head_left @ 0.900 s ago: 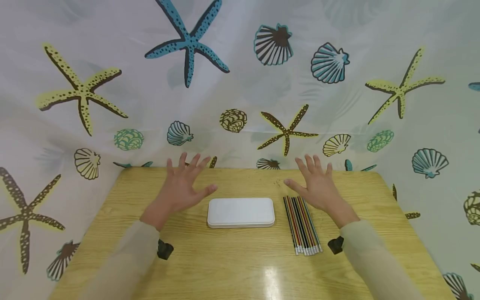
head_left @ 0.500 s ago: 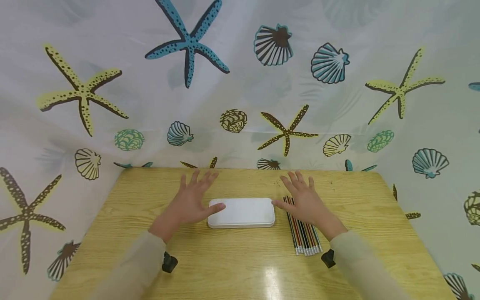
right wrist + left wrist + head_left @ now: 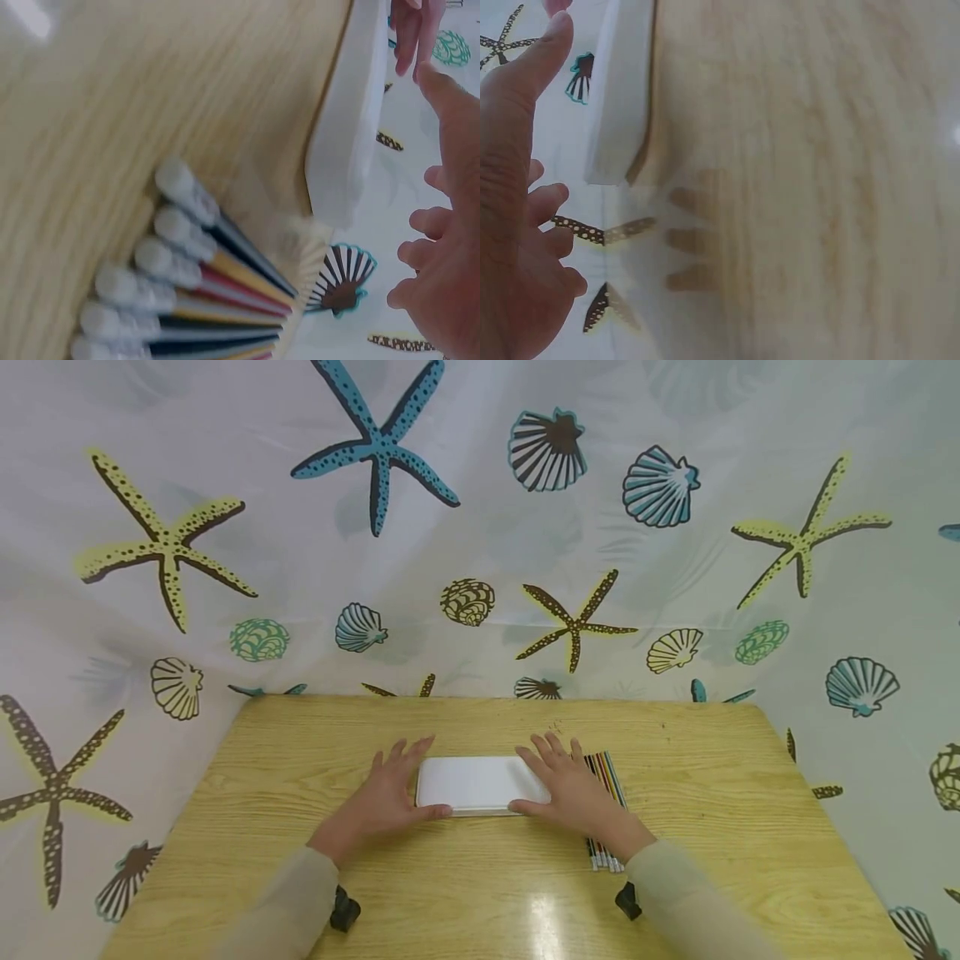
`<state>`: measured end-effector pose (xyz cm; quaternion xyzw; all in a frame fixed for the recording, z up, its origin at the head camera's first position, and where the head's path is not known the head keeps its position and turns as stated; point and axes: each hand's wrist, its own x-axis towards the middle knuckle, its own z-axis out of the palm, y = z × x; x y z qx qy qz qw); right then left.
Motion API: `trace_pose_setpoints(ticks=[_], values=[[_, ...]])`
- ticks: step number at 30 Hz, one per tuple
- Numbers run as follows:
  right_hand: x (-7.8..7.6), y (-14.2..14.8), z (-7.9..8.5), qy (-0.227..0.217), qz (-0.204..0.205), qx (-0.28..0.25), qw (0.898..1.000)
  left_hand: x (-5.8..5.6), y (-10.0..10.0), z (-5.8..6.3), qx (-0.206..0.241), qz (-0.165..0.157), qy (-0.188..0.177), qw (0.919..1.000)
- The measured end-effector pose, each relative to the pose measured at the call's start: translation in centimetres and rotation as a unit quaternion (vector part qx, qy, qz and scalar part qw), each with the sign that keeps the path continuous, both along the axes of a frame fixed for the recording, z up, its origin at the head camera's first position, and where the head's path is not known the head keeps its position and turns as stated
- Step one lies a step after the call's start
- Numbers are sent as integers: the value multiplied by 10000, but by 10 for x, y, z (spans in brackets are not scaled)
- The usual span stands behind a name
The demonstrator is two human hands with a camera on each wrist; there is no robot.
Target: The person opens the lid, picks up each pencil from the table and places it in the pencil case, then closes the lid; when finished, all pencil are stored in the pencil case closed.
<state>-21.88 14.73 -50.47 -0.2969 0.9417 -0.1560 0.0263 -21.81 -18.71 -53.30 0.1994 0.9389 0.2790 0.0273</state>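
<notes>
A flat white case (image 3: 472, 783) with rounded corners lies on the wooden table in the head view. My left hand (image 3: 382, 797) is at its left end, thumb near the front edge and fingers spread toward the back. At the right end, my right hand (image 3: 573, 789) mirrors this, its thumb and fingers overlapping the top of the case in this view. Both hands have relaxed, spread fingers. In the left wrist view the case (image 3: 622, 90) stands apart from the left fingers. Pencils (image 3: 217, 277) with white eraser ends lie under the right hand, partly hidden by it.
The light wooden table (image 3: 300, 735) reaches back to a white cloth (image 3: 465, 543) printed with starfish and shells. Black wrist cameras (image 3: 345, 910) sit below both sleeves. The pencils lie side by side just right of the case.
Both hands have come down and inward, from wide apart above the table to the two ends of the case. The right hand now covers part of the pencils. Case and pencils have not moved.
</notes>
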Motion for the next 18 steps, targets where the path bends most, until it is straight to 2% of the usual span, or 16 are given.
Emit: trace_pose_setpoints(ticks=[9,15,18], values=[[5,-30,-20,181,579,247,9979,0,-1,-19,-34,277,-508,9983],[7,-44,-29,323,764,236,9963,-3,-2,-26,43,262,-453,9986],[8,-48,-32,458,760,252,9957,-4,-2,-32,-74,199,-344,9992]])
